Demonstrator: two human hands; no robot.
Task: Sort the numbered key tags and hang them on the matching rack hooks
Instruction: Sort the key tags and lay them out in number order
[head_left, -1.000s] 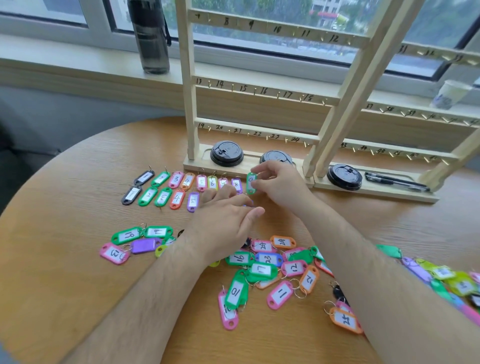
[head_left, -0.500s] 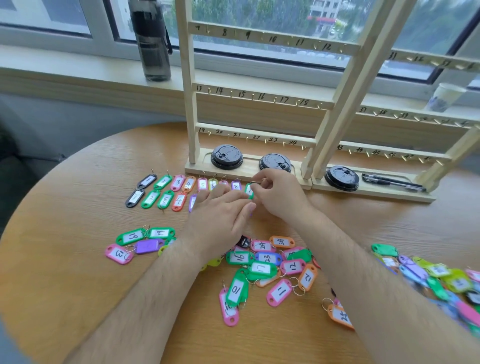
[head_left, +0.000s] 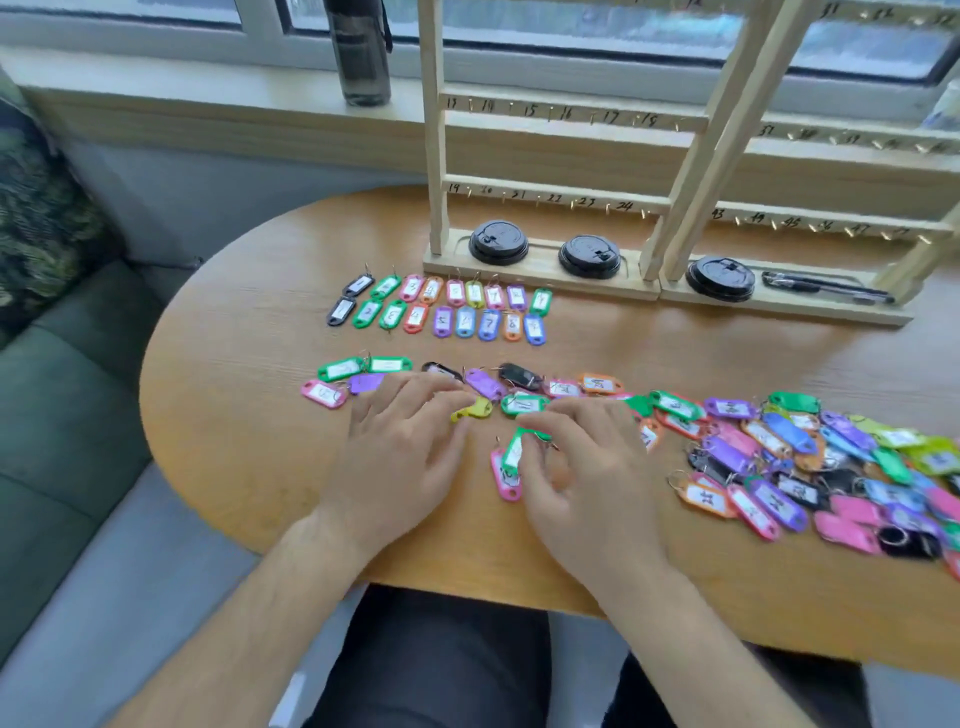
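Round wooden table (head_left: 234, 415) by a window. A green key tag (head_left: 513, 451) overlaps a pink key tag (head_left: 505, 480) at the right hand's (head_left: 587, 467) curled fingertips; blur hides whether they pinch it. The left hand (head_left: 405, 452) lies flat and spread on loose tags. Beyond both hands are the sorted rows (head_left: 442, 321), then the rack (head_left: 540, 197). Tangled rings could drag the pink tag up with the green one, and a careless forward reach might scatter the rows.

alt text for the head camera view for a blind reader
A left hand and right hand reach over loose coloured key tags on a wooden table. Beyond them lie two neat rows of tags, in front of a wooden rack with numbered hooks.
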